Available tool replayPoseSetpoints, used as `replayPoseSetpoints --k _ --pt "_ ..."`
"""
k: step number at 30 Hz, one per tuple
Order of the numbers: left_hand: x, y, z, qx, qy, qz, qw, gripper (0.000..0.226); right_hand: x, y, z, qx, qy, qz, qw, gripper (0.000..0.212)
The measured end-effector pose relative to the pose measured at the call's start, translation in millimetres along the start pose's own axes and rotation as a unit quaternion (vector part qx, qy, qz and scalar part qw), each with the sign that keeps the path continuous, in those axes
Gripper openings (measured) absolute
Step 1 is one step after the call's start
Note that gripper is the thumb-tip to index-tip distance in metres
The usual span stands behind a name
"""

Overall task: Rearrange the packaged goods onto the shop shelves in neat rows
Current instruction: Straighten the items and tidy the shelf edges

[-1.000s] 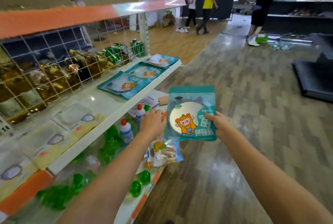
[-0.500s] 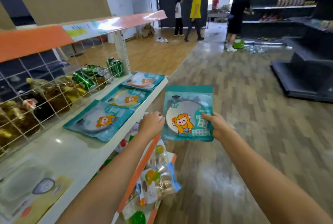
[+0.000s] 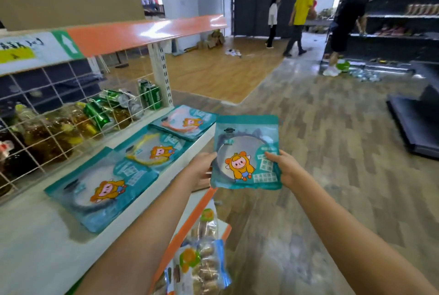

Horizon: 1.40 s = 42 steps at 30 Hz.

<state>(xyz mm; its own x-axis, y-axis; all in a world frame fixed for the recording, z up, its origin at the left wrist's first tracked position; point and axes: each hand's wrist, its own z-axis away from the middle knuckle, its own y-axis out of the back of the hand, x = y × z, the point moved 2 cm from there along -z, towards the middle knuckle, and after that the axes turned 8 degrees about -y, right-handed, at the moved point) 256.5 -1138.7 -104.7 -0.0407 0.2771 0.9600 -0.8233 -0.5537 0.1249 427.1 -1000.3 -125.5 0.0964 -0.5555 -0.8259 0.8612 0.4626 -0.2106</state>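
I hold a teal packet [image 3: 247, 152] with a cartoon figure upright in front of me, beyond the shelf's front edge. My left hand [image 3: 202, 171] grips its left edge and my right hand [image 3: 282, 169] grips its lower right corner. Three similar teal packets lie flat in a row on the white shelf [image 3: 35, 242]: the nearest packet [image 3: 102, 188], the middle packet [image 3: 154, 150] and the far packet [image 3: 185, 123].
A wire grid [image 3: 59, 114] backs the shelf, with green cans [image 3: 147, 95] and amber bottles behind it. Snack bags [image 3: 202, 256] lie on the lower shelf. An orange-edged shelf [image 3: 142, 31] hangs overhead. Three people [image 3: 299, 17] stand far down the aisle by dark shelving [image 3: 403, 17].
My view has shifted forward along the shelf and risen, so the row of teal packets now lies closer on my left. Both hands keep the same hold on the packet.
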Motion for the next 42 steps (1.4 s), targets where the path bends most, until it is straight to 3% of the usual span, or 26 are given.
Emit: replayPoseSetpoints --k 11,17,20,22,29,32,36,38,42 --pt "33.7 35.0 -57.7 0.131 0.011 0.092 0.987 0.016 -81.2 -61.9 -90.9 -0.122 -0.031 0.103 0.987 0.002" --pt "32.6 79.6 -54.9 0.208 0.027 0.145 0.967 0.018 -91.6 -125.4 -125.8 -0.198 -0.058 0.171 0.963 0.025" --pt "31.0 108.3 -55.7 0.235 0.034 0.147 0.96 0.013 -95.6 -161.6 -137.8 -0.218 -0.061 0.184 0.957 0.022" --pt "31.3 127.6 -57.1 0.262 0.037 0.129 0.956 0.008 -99.1 -182.8 -144.0 -0.222 -0.039 0.208 0.952 0.008" --pt "18.0 173.1 -55.9 0.342 0.049 0.121 0.931 0.011 -115.8 -240.1 -179.0 -0.2 0.064 0.268 0.94 0.018" --pt "11.8 176.0 -52.1 0.367 0.068 0.132 0.918 0.018 -115.8 -258.3 -194.3 -0.161 0.149 0.374 0.901 0.015" --pt "6.1 169.1 -45.3 0.39 0.094 0.158 0.902 0.013 -114.4 -271.3 -193.2 -0.144 0.246 0.503 0.816 0.032" --pt "5.2 164.9 -43.7 0.403 0.101 0.137 0.899 0.001 -111.7 -277.1 -193.7 -0.151 0.275 0.545 0.778 0.036" --pt "1.9 156.6 -43.4 0.447 0.099 0.026 0.889 0.016 -103.2 -286.2 -193.4 -0.176 0.312 0.594 0.721 0.034"
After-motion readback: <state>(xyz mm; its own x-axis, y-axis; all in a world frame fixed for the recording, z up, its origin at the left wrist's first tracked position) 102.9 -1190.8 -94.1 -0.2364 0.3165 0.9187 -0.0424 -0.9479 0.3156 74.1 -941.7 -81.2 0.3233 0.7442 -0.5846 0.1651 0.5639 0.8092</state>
